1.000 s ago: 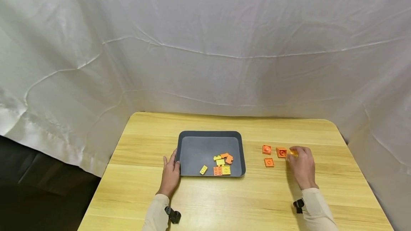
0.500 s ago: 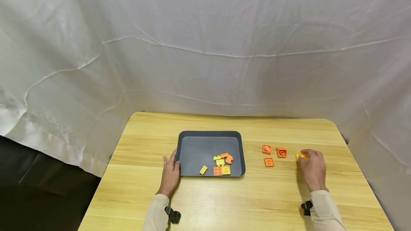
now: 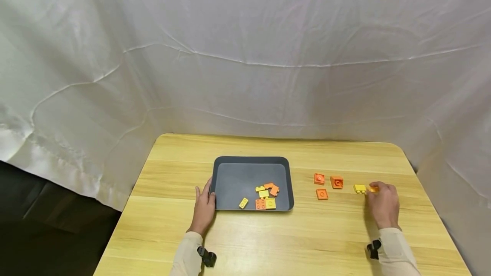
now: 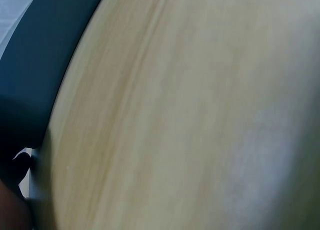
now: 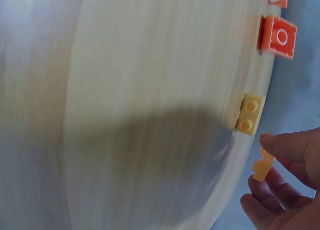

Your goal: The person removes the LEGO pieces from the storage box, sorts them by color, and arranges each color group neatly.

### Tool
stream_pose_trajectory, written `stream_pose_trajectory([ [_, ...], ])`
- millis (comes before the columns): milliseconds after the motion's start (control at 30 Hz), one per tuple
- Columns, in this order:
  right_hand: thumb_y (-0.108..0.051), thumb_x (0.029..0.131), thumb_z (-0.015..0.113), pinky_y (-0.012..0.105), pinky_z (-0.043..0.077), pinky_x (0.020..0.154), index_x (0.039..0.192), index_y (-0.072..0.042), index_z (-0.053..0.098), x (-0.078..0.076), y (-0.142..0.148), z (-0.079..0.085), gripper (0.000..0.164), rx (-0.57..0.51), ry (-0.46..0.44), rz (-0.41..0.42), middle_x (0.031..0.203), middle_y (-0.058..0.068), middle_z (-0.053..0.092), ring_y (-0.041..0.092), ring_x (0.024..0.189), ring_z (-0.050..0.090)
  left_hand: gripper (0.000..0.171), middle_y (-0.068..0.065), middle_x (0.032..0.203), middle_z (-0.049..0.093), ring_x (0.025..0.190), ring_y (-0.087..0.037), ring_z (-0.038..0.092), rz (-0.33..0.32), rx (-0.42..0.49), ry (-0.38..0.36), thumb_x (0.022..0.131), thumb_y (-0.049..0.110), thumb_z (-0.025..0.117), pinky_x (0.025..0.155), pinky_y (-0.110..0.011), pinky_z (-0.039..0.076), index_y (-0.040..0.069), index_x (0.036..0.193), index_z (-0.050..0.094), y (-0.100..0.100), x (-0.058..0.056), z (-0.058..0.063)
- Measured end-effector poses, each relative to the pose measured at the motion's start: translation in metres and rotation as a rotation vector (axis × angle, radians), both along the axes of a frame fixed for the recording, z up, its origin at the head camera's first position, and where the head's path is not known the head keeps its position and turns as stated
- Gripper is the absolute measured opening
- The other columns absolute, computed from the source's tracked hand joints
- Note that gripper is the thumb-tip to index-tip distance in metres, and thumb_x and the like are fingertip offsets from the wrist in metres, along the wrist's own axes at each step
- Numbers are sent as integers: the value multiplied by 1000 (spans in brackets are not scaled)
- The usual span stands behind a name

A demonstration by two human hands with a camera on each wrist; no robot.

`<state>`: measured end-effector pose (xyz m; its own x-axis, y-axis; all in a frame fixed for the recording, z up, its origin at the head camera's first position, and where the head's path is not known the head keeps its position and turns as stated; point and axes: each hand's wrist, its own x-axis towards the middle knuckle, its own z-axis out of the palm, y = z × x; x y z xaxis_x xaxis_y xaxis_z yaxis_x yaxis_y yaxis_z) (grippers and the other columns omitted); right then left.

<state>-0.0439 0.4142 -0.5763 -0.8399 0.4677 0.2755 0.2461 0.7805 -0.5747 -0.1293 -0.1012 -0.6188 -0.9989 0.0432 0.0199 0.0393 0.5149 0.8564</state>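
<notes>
My right hand (image 3: 385, 205) pinches a small orange-yellow toy brick (image 5: 263, 166) between thumb and fingertips, at the right of the table. Just left of it lies a yellow brick (image 3: 359, 188) with its studs showing, also visible in the right wrist view. Farther left on the wood are three orange bricks: one on its side (image 3: 337, 182), one at the back (image 3: 319, 178) and one in front (image 3: 322, 194). My left hand (image 3: 203, 212) rests against the left wall of a dark grey tray (image 3: 249, 159), its fingers fairly straight along the rim.
Several orange and yellow bricks (image 3: 263, 194) lie in the tray's front right part, and a lone yellow brick (image 3: 243, 202) sits left of them. A pale curtain (image 3: 284, 97) hangs behind the wooden table (image 3: 284, 242).
My right hand has moved rightward along the table with a brick in its fingers. The yellow brick, partly covered half a second ago, now lies in plain sight. The left hand keeps its place.
</notes>
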Motion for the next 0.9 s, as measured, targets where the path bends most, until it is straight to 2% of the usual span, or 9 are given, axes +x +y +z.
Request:
stream_pose_trajectory([
  [300, 9, 88, 70, 71, 47, 82, 102, 17, 66, 3, 18, -9, 17, -20, -77, -30, 107, 42, 54, 58, 102, 53, 53, -19, 158, 44, 155, -48, 9, -12, -4, 23, 108, 5, 44, 127, -62, -1, 5, 160, 39, 0, -1, 0],
  [567, 8, 87, 72, 71, 46, 82, 100, 16, 66, 2, 24, -14, 17, 1, -98, -17, 104, 42, 56, 59, 102, 54, 53, -19, 159, 44, 154, -50, 2, -4, -2, 12, 108, 6, 45, 125, -66, 2, 6, 160, 39, 0, 0, 1],
  [900, 7, 88, 73, 70, 47, 80, 101, 15, 67, -1, 27, -18, 17, 12, -119, -9, 102, 42, 57, 59, 99, 54, 53, -19, 159, 44, 155, -48, 10, -12, -2, 32, 108, 4, 45, 126, -63, -1, 5, 160, 39, -1, -2, 0],
])
